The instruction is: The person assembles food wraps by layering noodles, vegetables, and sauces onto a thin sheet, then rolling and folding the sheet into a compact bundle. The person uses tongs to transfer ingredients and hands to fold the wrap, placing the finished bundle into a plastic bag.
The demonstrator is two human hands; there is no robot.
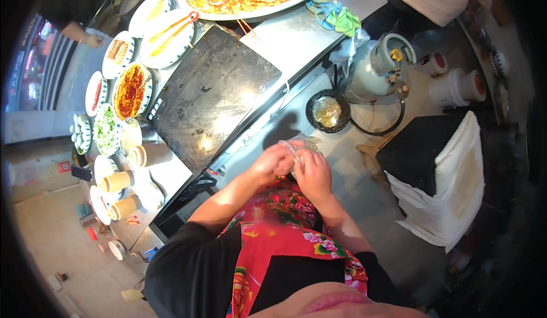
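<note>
My left hand (272, 163) and my right hand (313, 175) are close together in front of my red flowered apron. Both have their fingers closed on a thin clear plastic bag (297, 145). Its shape and anything inside it are hard to make out behind my fingers. Beyond my hands, to the left, lies a dark flat griddle (213, 93), which neither hand touches.
Left of the griddle stand a plate of red chili sauce (132, 92), chopped greens (106, 129) and squeeze bottles (124, 207). A large food platter (250, 16) sits at the back. On the right are a gas cylinder (373, 70), a black bin (328, 111) and a cloth-draped box (419, 153).
</note>
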